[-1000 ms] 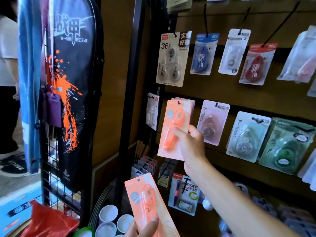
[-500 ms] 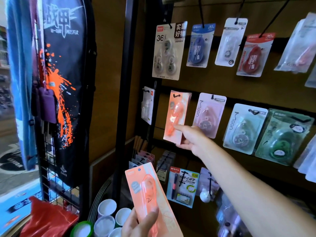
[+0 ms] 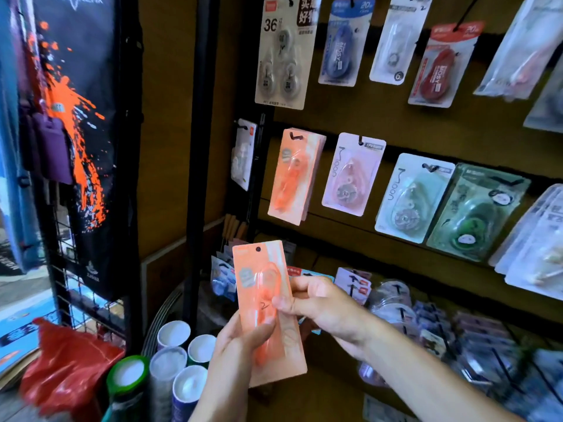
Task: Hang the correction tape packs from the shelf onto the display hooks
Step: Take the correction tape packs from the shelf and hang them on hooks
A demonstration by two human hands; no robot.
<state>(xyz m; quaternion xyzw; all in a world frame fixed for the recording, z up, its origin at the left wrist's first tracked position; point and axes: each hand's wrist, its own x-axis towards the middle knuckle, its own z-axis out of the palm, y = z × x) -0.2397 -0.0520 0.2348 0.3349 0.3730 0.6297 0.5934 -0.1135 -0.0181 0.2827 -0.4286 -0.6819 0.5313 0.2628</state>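
- I have an orange correction tape pack (image 3: 268,312) held upright in front of me, low in the head view and well below the display hooks, with both hands on it.
- My left hand (image 3: 240,339) grips the pack's lower half from the left side, thumb across the clear blister; my right hand (image 3: 316,303) pinches its right edge about mid-height, fingers curled behind the card.
- I judge the pack light and fairly stiff: a flat card backing with a raised plastic bubble over the tape dispenser. The bubble looks slick, so I would hold by the card edges rather than the blister, keeping the top free.
- The punched hole (image 3: 258,249) sits near the pack's top edge and is uncovered, which is where the hook has to pass.
- A stack of matching orange packs (image 3: 292,178) already hangs on the black hook (image 3: 295,136) in the middle row, just left of the pink pack (image 3: 350,175); that looks like the place for this one.
- The card could bend if I push it on crooked, so squaring the hole to the hook tip matters more than force.
- On the lower shelf (image 3: 335,391), more blister-packed stationery lies in loose piles to the right; I can't quite tell whether further orange packs are among them.
- Lower left, several round tubes (image 3: 173,354) stand upright together with pale tops; their contents are not visible. A red plastic bag (image 3: 64,367) lies beside them.
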